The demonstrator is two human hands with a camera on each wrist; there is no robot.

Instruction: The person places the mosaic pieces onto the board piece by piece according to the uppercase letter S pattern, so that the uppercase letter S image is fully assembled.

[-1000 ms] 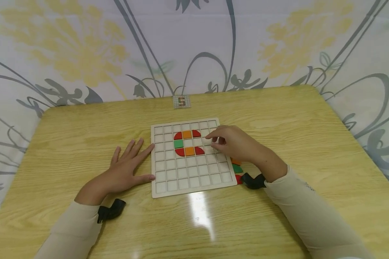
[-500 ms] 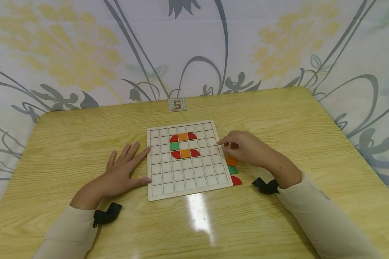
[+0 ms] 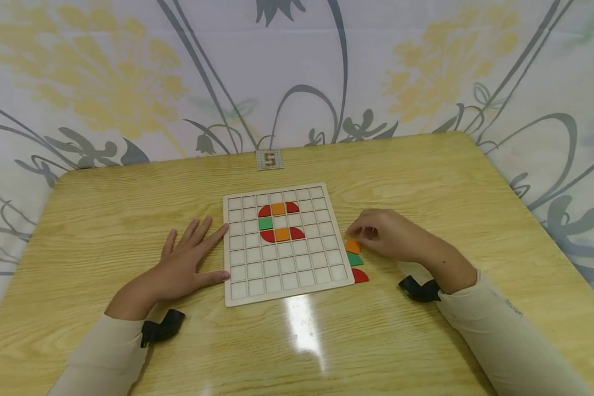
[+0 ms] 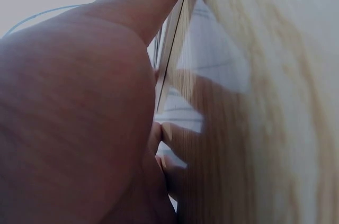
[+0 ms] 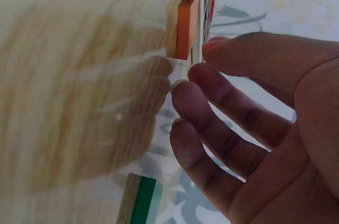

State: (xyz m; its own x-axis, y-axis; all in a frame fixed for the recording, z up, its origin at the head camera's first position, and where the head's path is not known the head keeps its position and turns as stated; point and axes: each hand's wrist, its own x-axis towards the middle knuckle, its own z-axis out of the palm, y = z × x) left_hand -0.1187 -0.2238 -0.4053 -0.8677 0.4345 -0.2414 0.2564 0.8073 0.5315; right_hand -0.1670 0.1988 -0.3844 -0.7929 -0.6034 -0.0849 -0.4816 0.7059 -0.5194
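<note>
A wooden grid board lies flat on the table, with red, orange and green pieces set in a C-like shape around a green square. My left hand is spread on the table, thumb and forefinger touching the board's left edge. Beyond the right edge, my right hand hovers with loosely bent fingers. Its fingertips are close to a loose orange piece, and nothing shows between them. A green piece and a red rounded piece lie nearer the front.
A small pattern card showing an S-like figure lies at the table's back edge. Another green piece is low in the right wrist view. Black wrist cameras stick out beside both sleeves. A patterned cloth hangs behind the table.
My right hand has drawn back rightward and toward me, from over the board to the loose orange piece beside it. My left hand has stayed at the board's left edge.
</note>
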